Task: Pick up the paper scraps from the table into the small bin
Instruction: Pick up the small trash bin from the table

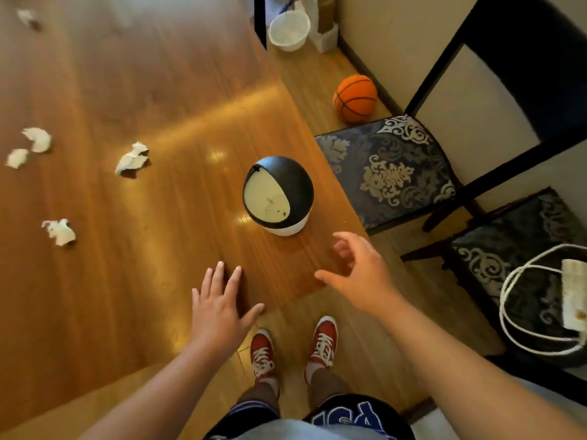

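Note:
A small white bin (279, 194) with a black domed swing lid stands on the wooden table (133, 236) near its right corner. Several crumpled white paper scraps lie to the left: one (131, 159) in the middle, one (59, 232) nearer me, two (38, 139) (17, 158) at the left edge, and one (29, 19) far back. My left hand (219, 304) rests flat on the table's near edge, fingers spread, holding nothing. My right hand (359, 271) hovers just right of and below the bin, fingers apart and curled, holding nothing.
Two dark chairs with patterned seats (386, 173) (521, 274) stand right of the table; a white bag (568, 300) lies on the nearer one. An orange basketball (355, 98) and a white basket (289, 30) sit on the floor. My red shoes (293, 347) are below.

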A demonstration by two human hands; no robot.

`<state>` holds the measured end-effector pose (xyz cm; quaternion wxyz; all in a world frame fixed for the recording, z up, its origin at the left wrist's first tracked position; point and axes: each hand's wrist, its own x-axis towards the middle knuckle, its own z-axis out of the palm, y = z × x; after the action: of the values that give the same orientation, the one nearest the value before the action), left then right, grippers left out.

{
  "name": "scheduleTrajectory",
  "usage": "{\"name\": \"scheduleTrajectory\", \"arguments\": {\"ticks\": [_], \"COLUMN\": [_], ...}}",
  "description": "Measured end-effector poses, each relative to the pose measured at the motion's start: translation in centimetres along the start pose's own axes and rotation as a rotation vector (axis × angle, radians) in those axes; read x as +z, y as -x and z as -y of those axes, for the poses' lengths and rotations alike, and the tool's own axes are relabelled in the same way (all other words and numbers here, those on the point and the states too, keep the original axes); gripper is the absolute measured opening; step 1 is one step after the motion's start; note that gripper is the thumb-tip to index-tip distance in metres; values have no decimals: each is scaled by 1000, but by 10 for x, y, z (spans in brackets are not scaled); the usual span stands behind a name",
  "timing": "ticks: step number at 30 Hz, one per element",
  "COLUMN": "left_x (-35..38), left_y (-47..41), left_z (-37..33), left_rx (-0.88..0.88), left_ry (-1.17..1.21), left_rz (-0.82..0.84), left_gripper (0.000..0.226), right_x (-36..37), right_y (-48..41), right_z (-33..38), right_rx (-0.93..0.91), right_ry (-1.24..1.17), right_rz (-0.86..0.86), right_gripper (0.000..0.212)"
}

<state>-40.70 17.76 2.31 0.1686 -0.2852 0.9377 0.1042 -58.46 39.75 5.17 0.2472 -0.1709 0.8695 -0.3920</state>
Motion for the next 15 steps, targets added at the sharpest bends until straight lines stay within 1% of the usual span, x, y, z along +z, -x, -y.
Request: {"name": "scheduleTrajectory", "arguments": {"ticks": [3,4,6,11,15], "left_x": [3,3,4,12,17], "left_y": [2,2,3,2,3], "left_z": [-2,-1,-1,0,1], "left_rx": [-14,-17,-19,-38,-42], "left_ry": [9,26,40,25,40], "left_rz": [-23,-26,-34,-50,-67], "left_gripper": [93,94,93,88,87], "right_x": [4,7,13,25,33], "right_y": [-37,-47,-64,-95,-111], "right_z": [14,18,22,22,20], "right_rx": [-47,-64,-108,-178,-259], "right_ry": [-62,-74,-93,-208,-280], "right_rz": [55,76,105,114,122], "right_gripper": [109,118,128,130,123]}}
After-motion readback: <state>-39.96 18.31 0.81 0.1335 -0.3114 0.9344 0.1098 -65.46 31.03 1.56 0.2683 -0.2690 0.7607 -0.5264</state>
